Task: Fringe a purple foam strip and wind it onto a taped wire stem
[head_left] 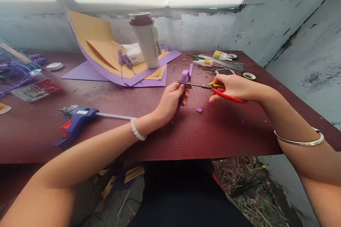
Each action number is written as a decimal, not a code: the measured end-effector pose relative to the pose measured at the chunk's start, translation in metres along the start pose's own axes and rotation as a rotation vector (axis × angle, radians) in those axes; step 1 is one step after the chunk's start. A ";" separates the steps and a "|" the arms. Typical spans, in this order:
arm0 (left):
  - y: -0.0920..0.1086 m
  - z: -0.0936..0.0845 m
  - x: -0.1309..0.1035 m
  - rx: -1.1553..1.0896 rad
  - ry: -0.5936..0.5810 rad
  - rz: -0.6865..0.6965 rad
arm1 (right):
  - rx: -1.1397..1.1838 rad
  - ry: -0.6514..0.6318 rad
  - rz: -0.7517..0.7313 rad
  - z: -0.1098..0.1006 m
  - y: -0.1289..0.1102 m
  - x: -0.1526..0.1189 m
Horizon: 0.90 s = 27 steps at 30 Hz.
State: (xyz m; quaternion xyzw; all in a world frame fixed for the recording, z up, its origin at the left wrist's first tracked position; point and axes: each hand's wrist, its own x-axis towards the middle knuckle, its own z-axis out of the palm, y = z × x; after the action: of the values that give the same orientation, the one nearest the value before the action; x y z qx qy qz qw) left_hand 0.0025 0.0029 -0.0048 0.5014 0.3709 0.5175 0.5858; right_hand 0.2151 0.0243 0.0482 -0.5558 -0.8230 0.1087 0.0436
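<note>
Your left hand (173, 96) is pinching a purple strip (184, 76); at right, your right hand (232, 84) is gripping red-handled scissors (228, 96).

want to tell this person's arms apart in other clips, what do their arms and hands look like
The left hand and right hand are both ungloved, and no sleeves show on the visible arms. The left wrist wears a bracelet of pale, rounded beads. The right forearm wears a slim, shiny silver-coloured bangle.
</note>
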 end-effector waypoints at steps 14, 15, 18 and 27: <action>-0.002 0.000 0.002 -0.020 0.003 0.022 | -0.187 0.192 -0.141 0.010 -0.001 0.002; -0.002 0.000 0.002 -0.023 0.009 0.025 | -0.186 0.187 -0.137 0.009 -0.001 0.002; -0.001 0.001 0.002 -0.005 0.011 0.016 | -0.170 0.185 -0.140 0.009 0.000 0.002; -0.001 0.000 0.000 0.065 -0.014 0.045 | -0.135 0.184 -0.206 0.014 0.001 0.004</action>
State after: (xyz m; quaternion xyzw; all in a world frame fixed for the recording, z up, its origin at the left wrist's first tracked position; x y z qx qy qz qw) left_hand 0.0028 0.0032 -0.0062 0.5321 0.3720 0.5148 0.5599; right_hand 0.2118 0.0265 0.0344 -0.4777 -0.8737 -0.0035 0.0922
